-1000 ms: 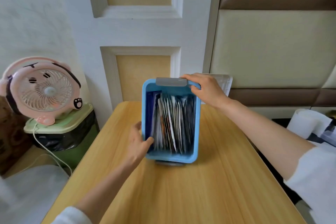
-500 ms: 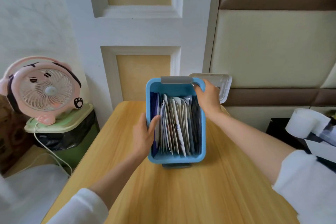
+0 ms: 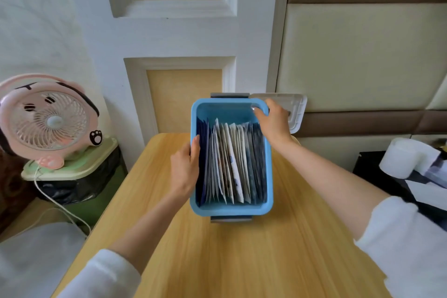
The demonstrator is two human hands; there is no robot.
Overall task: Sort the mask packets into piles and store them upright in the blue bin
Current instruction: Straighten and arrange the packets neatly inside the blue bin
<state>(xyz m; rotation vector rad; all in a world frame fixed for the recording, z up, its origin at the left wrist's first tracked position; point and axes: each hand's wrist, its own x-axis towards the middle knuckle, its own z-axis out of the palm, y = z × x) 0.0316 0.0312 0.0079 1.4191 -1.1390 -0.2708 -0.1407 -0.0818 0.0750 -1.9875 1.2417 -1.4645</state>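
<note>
A blue rectangular plastic bin (image 3: pixel 231 210) stands on the light wooden tabletop (image 3: pixel 242 261), towards its far end and roughly midway across it. The mask packets (image 3: pixel 232 164) stand upright on edge inside, packed in a row from the left wall to the right wall: dark blue ones at both sides, white and pale ones in the middle. They fill the near part of the bin, and its blue floor shows bare at the far end. A grey latch (image 3: pixel 229 95) sticks out at the bin's far end and another at the near end.

The left hand (image 3: pixel 185 167) lies against the outside of the bin's left wall. Its grip is closed on that wall, with the thumb laid along the top rim; the other fingers are hidden. The right hand (image 3: pixel 274 126) is at the far right corner, with its grip clamped on the rim there and the fingertips curled over into the bin. Both arms wear white sleeves.

A white plastic lid (image 3: pixel 295 110) stands just behind the bin's far right corner, against the padded wall. To the left of the tabletop, a pink round desk fan (image 3: pixel 48 121) sits on a pale green lidded waste bin (image 3: pixel 72 172) lined with a black bag, and a white cord (image 3: pixel 60 205) trails down from it. A white paper roll (image 3: pixel 401 157) lies at the right edge.
</note>
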